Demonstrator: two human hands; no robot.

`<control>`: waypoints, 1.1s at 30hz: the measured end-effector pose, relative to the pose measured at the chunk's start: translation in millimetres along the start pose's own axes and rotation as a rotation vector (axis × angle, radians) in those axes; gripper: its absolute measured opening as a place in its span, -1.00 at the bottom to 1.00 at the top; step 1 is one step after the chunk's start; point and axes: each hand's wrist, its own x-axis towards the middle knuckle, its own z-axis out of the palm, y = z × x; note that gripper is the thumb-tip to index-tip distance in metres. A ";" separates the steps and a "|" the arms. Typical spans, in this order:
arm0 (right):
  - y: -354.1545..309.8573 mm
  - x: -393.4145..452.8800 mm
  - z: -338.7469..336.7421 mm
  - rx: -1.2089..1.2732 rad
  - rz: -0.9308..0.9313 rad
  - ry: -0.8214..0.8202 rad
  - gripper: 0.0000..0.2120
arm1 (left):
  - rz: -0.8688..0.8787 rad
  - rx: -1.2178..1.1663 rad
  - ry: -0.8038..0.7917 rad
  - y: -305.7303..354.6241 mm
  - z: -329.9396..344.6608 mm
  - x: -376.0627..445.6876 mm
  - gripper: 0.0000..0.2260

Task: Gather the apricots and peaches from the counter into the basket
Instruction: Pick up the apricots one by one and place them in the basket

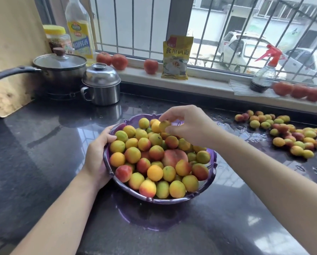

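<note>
A purple plastic basket stands mid-counter, heaped with yellow, orange and red-blushed apricots, and one larger pink peach lies among them. My left hand grips the basket's left rim. My right hand hovers over the basket's far side, its fingertips pinching a small yellow apricot just above the pile. A loose heap of several more apricots lies on the wet dark counter at the right.
A lidded saucepan and a steel lidded pot stand at back left, beside a wooden board. On the windowsill sit tomatoes, a yellow packet, an oil bottle and a spray bottle.
</note>
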 end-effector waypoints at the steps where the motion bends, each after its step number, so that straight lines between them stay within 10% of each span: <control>1: 0.1 1.0 1.7 0.007 0.008 0.001 -0.75 | 0.001 0.002 0.000 0.0 0.1 0.1 -0.59; 18: 2.2 5.9 15.7 -0.119 0.004 0.006 -0.87 | -0.015 0.045 0.044 3.8 4.7 -5.6 -0.54; 23: 49.2 -21.7 -34.4 0.094 0.108 0.375 -0.85 | -0.004 0.046 0.084 2.3 7.9 -7.9 -0.57; 33: 241.0 -132.6 -71.0 -0.454 0.559 0.699 -0.75 | 0.081 0.111 0.141 -27.0 66.6 -1.9 -0.56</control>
